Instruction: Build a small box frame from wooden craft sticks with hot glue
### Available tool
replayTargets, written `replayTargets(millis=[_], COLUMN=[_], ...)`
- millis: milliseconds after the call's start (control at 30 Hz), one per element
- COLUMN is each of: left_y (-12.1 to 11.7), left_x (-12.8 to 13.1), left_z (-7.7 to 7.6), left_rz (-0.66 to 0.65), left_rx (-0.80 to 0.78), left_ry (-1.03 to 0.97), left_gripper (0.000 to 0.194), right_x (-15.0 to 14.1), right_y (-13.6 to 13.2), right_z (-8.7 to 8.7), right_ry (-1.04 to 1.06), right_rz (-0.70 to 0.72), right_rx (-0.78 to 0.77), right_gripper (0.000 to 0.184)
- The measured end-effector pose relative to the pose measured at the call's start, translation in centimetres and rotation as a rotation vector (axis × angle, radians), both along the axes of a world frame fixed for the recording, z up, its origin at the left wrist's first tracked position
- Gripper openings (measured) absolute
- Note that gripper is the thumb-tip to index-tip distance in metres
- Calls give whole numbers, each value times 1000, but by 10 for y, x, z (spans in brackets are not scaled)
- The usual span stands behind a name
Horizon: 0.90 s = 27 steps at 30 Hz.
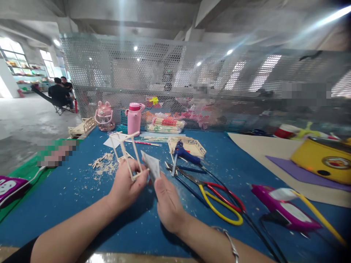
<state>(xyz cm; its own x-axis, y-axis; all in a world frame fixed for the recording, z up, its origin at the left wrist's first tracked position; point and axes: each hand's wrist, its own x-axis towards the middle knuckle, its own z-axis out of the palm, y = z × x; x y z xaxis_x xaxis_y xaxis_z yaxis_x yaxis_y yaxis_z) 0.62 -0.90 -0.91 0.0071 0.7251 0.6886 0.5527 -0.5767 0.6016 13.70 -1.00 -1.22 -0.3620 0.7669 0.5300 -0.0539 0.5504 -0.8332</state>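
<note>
My left hand (128,180) is closed around a small open frame of pale wooden sticks (124,149), lifted above the blue table. In my right hand (168,204) a thin greyish-white sheet (151,164), perhaps sandpaper, is pinched between thumb and fingers. The sheet's edge is close to the lower right of the frame; whether they touch I cannot tell. Just beyond my right hand lie a blue glue gun (188,153) and scissors (219,202) with one red and one yellow handle. Broken stick pieces (102,164) are scattered left of the frame.
A pink thermos (134,118) and a pink clear bottle (105,117) stand at the back. Behind them rises a perforated metal screen (148,65). A tray-like stick piece (192,144), a purple power strip (287,208) with cords and a yellow pot (323,159) are to the right.
</note>
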Motion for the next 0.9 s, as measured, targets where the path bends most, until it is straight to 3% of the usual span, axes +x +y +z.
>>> replayTargets(millis=[100, 233, 400, 533, 667, 900], left_y=[-1, -2, -3, -3, -4, -4], left_x=[1, 2, 4, 2, 2, 2], left_z=[0, 1, -1, -2, -2, -2], left_rz=[-96, -9, -75, 1, -59, -67], left_rx=[92, 62, 65, 25, 102, 187], left_ry=[70, 27, 83, -15, 50, 16], left_gripper=[17, 18, 17, 18, 13, 10], right_x=[1, 1, 1, 1, 1, 3], right_y=[0, 1, 0, -3, -5, -1], right_z=[-3, -5, -4, -1, 1, -5], right_ry=[37, -7, 35, -2, 30, -30], right_rz=[26, -13, 20, -3, 15, 11], right_rx=[-10, 32, -3, 34, -7, 69], right_gripper=[46, 46, 45, 47, 45, 48])
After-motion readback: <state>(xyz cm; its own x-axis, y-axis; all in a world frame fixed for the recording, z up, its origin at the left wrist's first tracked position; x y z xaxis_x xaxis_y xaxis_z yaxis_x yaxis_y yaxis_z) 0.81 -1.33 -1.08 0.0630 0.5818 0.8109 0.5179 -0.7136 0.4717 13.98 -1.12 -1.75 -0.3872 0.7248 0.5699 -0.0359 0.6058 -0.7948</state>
